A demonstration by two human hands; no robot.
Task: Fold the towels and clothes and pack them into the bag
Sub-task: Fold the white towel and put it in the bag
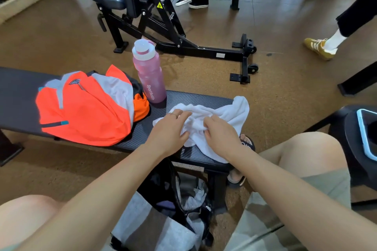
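A crumpled white towel (226,116) lies on the right end of a black bench (18,96). My left hand (169,130) rests on the towel's left part with fingers stretched over the cloth. My right hand (220,134) sits on the middle of the towel, its fingers curled into the folds. An orange and grey shirt (85,112) lies bunched on the bench to the left. A grey and black bag (163,216) stands open on the floor between my knees, below the bench.
A pink sport bottle (150,75) stands upright on the bench just behind the shirt and towel. A black gym machine (163,18) stands beyond the bench. Other people's feet (320,47) are at the back and right. A phone (367,132) lies on a seat at right.
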